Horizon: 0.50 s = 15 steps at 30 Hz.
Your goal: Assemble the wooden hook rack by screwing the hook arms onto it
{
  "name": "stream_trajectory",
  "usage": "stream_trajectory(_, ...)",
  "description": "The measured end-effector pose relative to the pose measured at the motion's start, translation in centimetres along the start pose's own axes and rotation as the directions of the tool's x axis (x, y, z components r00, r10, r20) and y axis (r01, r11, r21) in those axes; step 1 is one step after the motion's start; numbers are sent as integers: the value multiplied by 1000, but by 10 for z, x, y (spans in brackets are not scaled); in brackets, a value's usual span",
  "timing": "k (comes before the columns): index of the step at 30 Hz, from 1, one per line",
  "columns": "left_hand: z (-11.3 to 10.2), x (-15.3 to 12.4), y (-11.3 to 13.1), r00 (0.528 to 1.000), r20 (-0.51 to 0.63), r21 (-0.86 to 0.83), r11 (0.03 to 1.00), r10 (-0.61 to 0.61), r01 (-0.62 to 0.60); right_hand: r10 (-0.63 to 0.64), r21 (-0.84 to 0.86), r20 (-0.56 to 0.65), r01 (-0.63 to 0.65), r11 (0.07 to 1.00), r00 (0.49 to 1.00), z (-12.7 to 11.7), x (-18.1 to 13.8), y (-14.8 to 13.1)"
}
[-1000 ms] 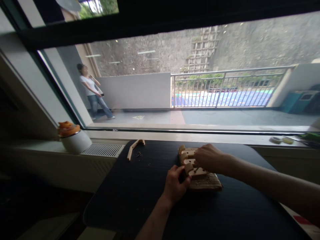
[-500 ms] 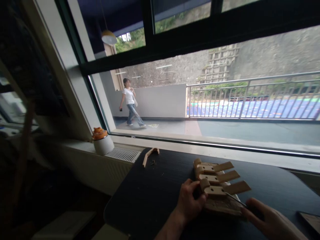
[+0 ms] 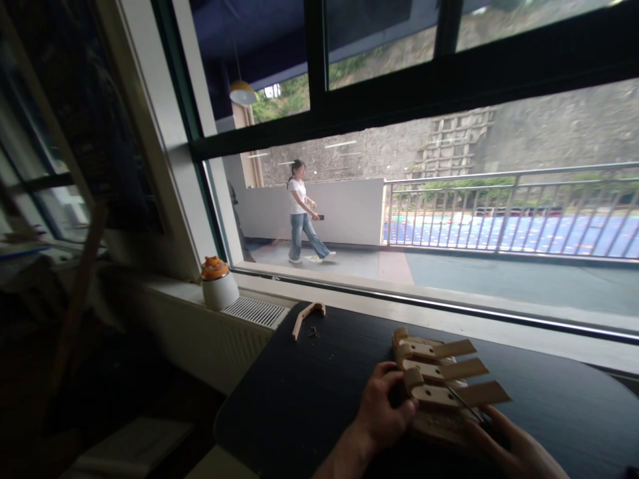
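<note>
Several curved wooden hooks stand side by side on a rough wooden board [image 3: 439, 424], each with dark screw holes and a flat arm slanting up to the right. My left hand [image 3: 382, 409] is closed around the rounded end of the nearest wooden hook [image 3: 436, 397]. My right hand [image 3: 509, 442] grips a screwdriver [image 3: 465, 403] with a thin metal shaft. Its handle is mostly hidden in the fingers. The shaft reaches toward the nearest hook's right-hand hole; I cannot tell whether the tip touches it.
A loose wooden hook [image 3: 305, 319] lies at the dark table's [image 3: 279, 392] far left, beside small screws [image 3: 313, 331]. A white pot [image 3: 220, 291] with an orange top stands on the ledge by the window. Outside, a person [image 3: 302, 209] walks past a railing [image 3: 509, 209].
The view has swung slightly, shifting the scene right and down. My right hand has moved left, closer to the hooks, with the screwdriver. The person outside has walked right.
</note>
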<state>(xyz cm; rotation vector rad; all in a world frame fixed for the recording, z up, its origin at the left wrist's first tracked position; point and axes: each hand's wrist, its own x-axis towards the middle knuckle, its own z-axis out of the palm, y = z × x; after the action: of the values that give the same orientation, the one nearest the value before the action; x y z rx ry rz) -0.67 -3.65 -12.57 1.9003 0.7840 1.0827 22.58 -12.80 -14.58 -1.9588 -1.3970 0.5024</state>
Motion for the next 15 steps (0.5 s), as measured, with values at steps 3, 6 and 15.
stream_trajectory(3,-3,3,-1,1000,17,30,1000,5,-5,2,-37,21,-2,999,1000,-2,-2,-3)
stream_trajectory(6,-8,7,1,998,69,63,998,-2,-3,12,-63,22,-10,998,1000,-1,0,1)
stream_trajectory(15,-13,9,8,995,96,99,995,-8,-1,6,-70,25,-5,998,1000,4,2,11)
